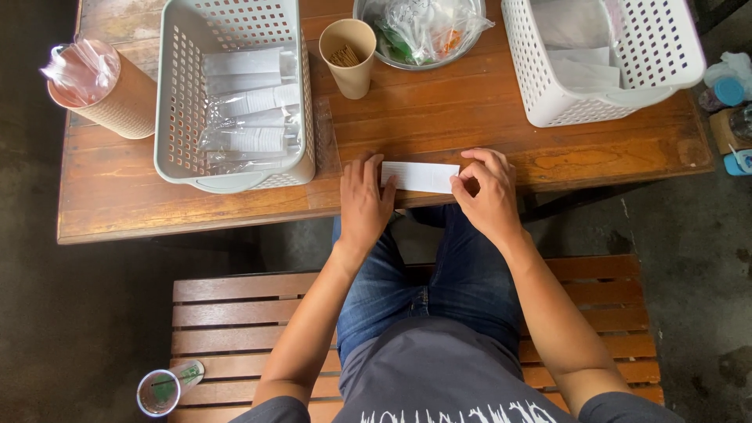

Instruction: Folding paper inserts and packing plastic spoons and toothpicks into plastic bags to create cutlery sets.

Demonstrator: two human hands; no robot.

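Note:
A folded white paper napkin [423, 177] lies flat on the wooden table [439, 117] near its front edge. My left hand [364, 204] presses on the napkin's left end with its fingers held together. My right hand [487, 192] pinches the napkin's right end between thumb and fingers. I sit on a slatted wooden bench [235, 313] below the table.
A grey basket [235, 94] of clear wrapped packets stands left. A paper cup of toothpicks [349, 56], a steel bowl of bagged items [423, 31] and a white basket of napkins [603, 59] sit behind. A brown cup with plastic [102, 86] is far left; a plastic cup [160, 390] stands on the bench.

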